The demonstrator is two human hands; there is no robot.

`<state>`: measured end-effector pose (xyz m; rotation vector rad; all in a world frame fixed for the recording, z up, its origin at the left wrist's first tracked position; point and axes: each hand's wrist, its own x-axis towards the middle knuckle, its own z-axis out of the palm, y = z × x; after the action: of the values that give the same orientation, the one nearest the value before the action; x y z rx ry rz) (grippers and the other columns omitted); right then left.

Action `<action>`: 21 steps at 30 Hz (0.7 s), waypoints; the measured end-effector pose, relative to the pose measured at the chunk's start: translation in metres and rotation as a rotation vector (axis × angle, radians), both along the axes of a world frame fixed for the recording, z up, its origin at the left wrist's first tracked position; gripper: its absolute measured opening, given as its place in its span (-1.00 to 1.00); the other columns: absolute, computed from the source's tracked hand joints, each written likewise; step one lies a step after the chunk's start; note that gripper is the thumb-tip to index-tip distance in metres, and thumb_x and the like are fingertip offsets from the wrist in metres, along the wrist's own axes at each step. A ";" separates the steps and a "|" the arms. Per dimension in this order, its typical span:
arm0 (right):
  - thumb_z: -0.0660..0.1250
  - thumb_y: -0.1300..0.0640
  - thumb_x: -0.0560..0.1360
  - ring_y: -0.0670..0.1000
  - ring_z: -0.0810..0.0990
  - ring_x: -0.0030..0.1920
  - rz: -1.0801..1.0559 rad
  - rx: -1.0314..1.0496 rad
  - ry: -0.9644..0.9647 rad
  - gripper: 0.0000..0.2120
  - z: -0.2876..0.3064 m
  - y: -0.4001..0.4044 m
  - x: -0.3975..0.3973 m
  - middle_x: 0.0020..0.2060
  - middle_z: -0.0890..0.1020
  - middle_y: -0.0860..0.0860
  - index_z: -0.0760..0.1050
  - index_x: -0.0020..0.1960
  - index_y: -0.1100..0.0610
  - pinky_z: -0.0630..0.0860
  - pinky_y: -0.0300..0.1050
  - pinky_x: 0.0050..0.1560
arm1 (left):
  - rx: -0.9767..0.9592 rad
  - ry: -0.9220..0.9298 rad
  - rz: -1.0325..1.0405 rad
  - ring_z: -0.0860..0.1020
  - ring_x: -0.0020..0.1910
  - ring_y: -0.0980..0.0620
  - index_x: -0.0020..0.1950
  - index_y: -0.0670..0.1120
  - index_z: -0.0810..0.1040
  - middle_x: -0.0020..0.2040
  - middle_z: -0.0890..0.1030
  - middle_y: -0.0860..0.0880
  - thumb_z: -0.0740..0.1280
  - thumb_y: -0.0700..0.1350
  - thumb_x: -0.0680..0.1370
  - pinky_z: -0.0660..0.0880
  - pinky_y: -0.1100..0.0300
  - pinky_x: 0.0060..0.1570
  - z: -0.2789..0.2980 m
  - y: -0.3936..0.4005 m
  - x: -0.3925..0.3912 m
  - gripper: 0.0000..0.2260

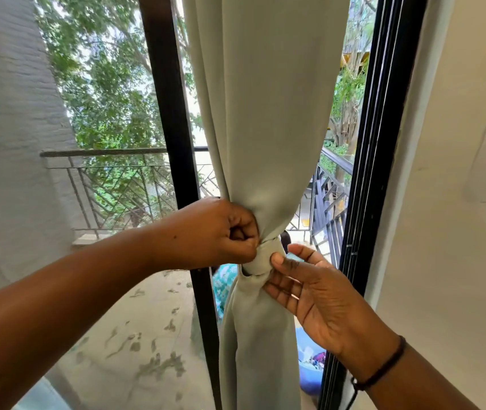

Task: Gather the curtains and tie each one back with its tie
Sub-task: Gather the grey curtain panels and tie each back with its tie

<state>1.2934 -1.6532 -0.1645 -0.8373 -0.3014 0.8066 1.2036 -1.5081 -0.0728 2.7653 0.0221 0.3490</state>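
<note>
A pale green curtain [265, 113] hangs gathered in front of the glass door. A matching fabric tie [261, 258] is wrapped round its narrow waist. My left hand [215, 232] is curled at the left side of the tie and pinches it there. My right hand [304, 288] reaches in from the right: its thumb presses on the front of the tie and its fingers go round behind the bundle. Below the tie the curtain falls in loose folds.
A black door frame post [176, 143] stands just left of the curtain, and the black sliding frame [375, 143] is close on the right. A white wall [458, 232] with a line drawing is at far right. Outside lie a balcony railing [111, 187] and trees.
</note>
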 end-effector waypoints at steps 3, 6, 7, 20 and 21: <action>0.47 0.30 0.17 -0.08 0.49 -0.40 -0.029 -0.029 0.168 -0.57 0.000 0.000 -0.003 -0.35 0.58 0.00 0.46 -0.04 0.03 0.48 -0.23 -0.34 | -0.160 -0.039 0.030 0.42 -0.50 0.15 -0.23 -0.08 0.61 -0.46 0.49 0.05 0.38 -0.18 0.44 0.48 0.28 -0.43 -0.005 -0.001 0.003 -0.95; 0.47 0.29 0.17 -0.12 0.35 -0.46 -0.077 -0.044 0.234 -0.57 -0.001 0.004 -0.006 -0.41 0.51 -0.04 0.45 -0.04 0.01 0.32 -0.30 -0.47 | -0.200 -0.075 0.047 0.50 -0.48 0.10 -0.23 -0.07 0.62 -0.44 0.55 -0.01 0.39 -0.19 0.43 0.56 0.21 -0.38 -0.006 0.002 0.006 -0.95; 0.47 0.28 0.19 -0.12 0.34 -0.48 -0.079 -0.056 0.233 -0.57 -0.003 0.005 -0.008 -0.43 0.50 -0.05 0.44 -0.01 0.01 0.30 -0.30 -0.48 | -0.195 -0.082 0.049 0.52 -0.47 0.10 -0.23 -0.07 0.62 -0.42 0.57 -0.02 0.40 -0.18 0.43 0.58 0.20 -0.36 -0.005 0.003 0.006 -0.95; 0.43 0.12 0.45 -0.17 0.47 -0.31 -0.589 -0.242 -1.214 -0.81 0.017 -0.007 -0.012 -0.18 0.53 -0.15 0.48 0.01 -0.03 0.40 -0.39 -0.29 | 0.127 -0.218 -0.107 0.43 -0.46 0.22 -0.21 0.01 0.61 -0.48 0.43 0.14 0.38 -0.07 0.44 0.31 0.44 -0.44 -0.004 0.016 -0.004 -0.96; 0.38 0.06 0.47 -0.16 0.49 -0.23 -0.592 -0.305 -1.491 -0.88 0.028 -0.007 -0.011 -0.15 0.53 -0.17 0.51 0.00 -0.06 0.43 -0.35 -0.21 | 0.150 -0.231 -0.139 0.44 -0.45 0.22 -0.21 0.01 0.60 -0.48 0.42 0.16 0.36 -0.02 0.43 0.31 0.44 -0.45 -0.005 0.017 -0.004 -0.93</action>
<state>1.2825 -1.6603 -0.1369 -1.6133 -1.1768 -0.4823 1.1996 -1.4913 -0.0777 2.8342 -0.2622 0.6537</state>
